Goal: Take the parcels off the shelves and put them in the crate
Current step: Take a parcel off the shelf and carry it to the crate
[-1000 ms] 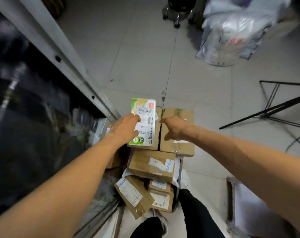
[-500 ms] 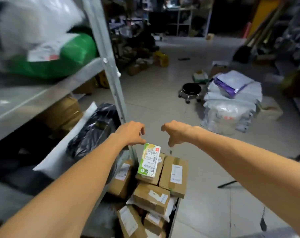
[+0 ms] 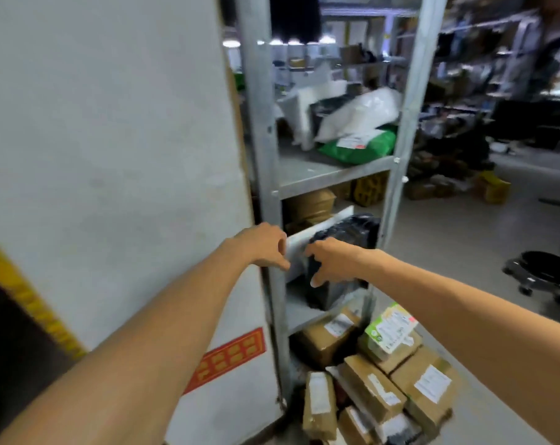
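Note:
A black plastic-wrapped parcel lies on the lower shelf, with a flat white parcel leaning against its left side. My right hand grips the front of the black parcel, fingers curled over it and thumb below. At the near corner of the white parcel is my left hand; blur hides whether it holds it. Below right, several brown cardboard parcels are piled up with a green-and-white box on top. The crate under them is hidden.
A white wall fills the left, right beside the grey metal shelf upright. The upper shelf carries a green bag and white bags. A black wheeled stool stands on the floor at the right.
My view has swung up and left from the parcel pile to the shelves. Both hands have moved from above the pile to the black and white parcels on the lower shelf.

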